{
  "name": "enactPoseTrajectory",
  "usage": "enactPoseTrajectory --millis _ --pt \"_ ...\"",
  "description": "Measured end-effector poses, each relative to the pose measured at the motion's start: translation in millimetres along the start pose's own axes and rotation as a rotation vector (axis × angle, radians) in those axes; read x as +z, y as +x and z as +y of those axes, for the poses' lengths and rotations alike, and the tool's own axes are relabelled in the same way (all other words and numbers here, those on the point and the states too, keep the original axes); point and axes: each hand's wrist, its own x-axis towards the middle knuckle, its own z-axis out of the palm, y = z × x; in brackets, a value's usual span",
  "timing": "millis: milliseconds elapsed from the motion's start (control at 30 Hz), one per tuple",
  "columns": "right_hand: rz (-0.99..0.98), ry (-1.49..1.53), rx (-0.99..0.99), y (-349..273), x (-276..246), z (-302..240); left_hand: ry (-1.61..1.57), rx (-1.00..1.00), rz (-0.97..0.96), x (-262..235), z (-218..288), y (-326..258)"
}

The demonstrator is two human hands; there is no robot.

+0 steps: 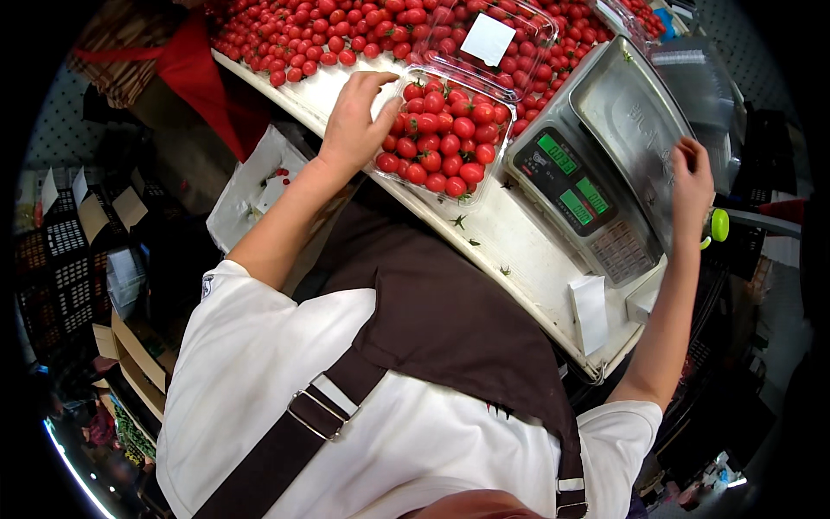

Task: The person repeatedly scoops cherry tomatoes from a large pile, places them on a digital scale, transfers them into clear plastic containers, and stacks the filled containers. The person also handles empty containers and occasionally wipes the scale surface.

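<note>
A clear plastic box (491, 177) full of red cherry tomatoes (445, 138) stands at the near edge of the table, its lid (536, 48) tipped back behind it. My left hand (354, 125) grips the box's left corner, with the thumb on the near side of the rim and the fingers along the far side. To the right of the box is a digital scale (566, 186) with green lit displays and a metal tray (627, 112). Beside the tray's right edge, my right hand (692, 186) is closed with curled fingers; what lies inside them is hidden.
Loose cherry tomatoes (303, 39) cover the back of the white table (519, 251). Stacked clear plastic boxes (705, 86) stand at the far right. A white card (589, 313) lies near the front right corner. Black crates (65, 268) and an open carton (134, 363) are at left.
</note>
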Motion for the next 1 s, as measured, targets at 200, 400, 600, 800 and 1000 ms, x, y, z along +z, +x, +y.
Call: enactPoseTrajectory --millis 200,400,600,800,1000 --pt "-0.287 0.447 -0.154 -98.2 99.3 -148.1 -0.232 -0.429 -0.091 13.0 -24.1 4.5" --pt "-0.231 0.397 -0.255 -132.2 143.9 -158.4 -0.287 -0.511 -0.204 18.2 -28.4 20.6" --pt "-0.499 0.444 0.288 -167.1 158.0 -115.3 -0.527 -0.611 -0.217 34.0 -38.3 27.3" --pt "-0.542 0.623 0.465 -162.7 162.8 -137.7 -0.766 -0.695 -0.192 25.6 -22.6 25.5" --pt "-0.37 0.704 0.315 -145.0 137.4 -140.1 -0.916 -0.726 -0.079 -6.8 26.2 22.9"
